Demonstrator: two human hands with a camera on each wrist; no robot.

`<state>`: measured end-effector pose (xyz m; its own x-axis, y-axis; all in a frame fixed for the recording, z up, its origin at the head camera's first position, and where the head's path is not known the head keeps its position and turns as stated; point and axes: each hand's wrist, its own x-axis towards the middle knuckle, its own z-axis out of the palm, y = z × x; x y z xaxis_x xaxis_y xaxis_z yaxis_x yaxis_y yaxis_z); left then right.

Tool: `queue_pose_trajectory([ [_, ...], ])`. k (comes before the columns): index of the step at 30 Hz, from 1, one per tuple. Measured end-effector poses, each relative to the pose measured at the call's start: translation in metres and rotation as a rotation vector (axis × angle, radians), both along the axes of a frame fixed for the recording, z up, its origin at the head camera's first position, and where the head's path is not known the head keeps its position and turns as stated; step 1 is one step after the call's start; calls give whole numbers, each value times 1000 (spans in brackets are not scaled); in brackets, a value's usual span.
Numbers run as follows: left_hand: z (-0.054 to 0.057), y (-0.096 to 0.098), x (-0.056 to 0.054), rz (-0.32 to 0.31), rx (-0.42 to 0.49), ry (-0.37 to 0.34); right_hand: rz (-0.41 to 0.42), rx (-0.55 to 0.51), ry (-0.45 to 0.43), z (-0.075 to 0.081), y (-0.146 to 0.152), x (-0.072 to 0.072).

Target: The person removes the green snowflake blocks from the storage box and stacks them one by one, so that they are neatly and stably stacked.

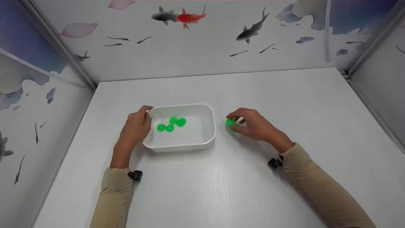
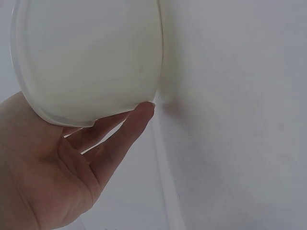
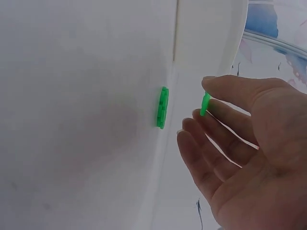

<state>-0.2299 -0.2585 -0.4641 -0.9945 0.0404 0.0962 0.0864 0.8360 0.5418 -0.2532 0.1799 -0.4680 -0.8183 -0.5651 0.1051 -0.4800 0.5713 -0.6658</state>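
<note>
A white rectangular plastic tub (image 1: 177,147) stands on the table, with several green flower-shaped pieces (image 1: 181,122) lying on its floor toward the left. My left hand (image 1: 136,126) grips the tub's left end; in the left wrist view its fingers (image 2: 129,129) lie along the outer wall. Just right of the tub, my right hand (image 1: 254,125) pinches one green flower-shaped piece (image 3: 205,104) between thumb and fingertips, raised over the table. Beneath that hand, a second green flower-shaped piece (image 3: 163,108) lies flat on the tabletop.
The white table (image 1: 202,190) meets a back wall panel (image 1: 202,53) printed with fish and petals, and similar panels close off both sides. A black wrist strap device (image 1: 136,175) sits at the left cuff, another (image 1: 274,163) at the right.
</note>
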Motion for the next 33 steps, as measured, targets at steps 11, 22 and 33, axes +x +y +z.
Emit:
queue_pose_trajectory([
  [11, 0, 1, 0, 5, 12, -11, -46, 103, -36, 0, 3, -1],
  [22, 0, 1, -1, 3, 14, -17, -75, 153, -61, 0, 7, -3],
  [33, 1, 1, 0, -1, -4, -11, -50, 170, -37, -1, 8, -2],
])
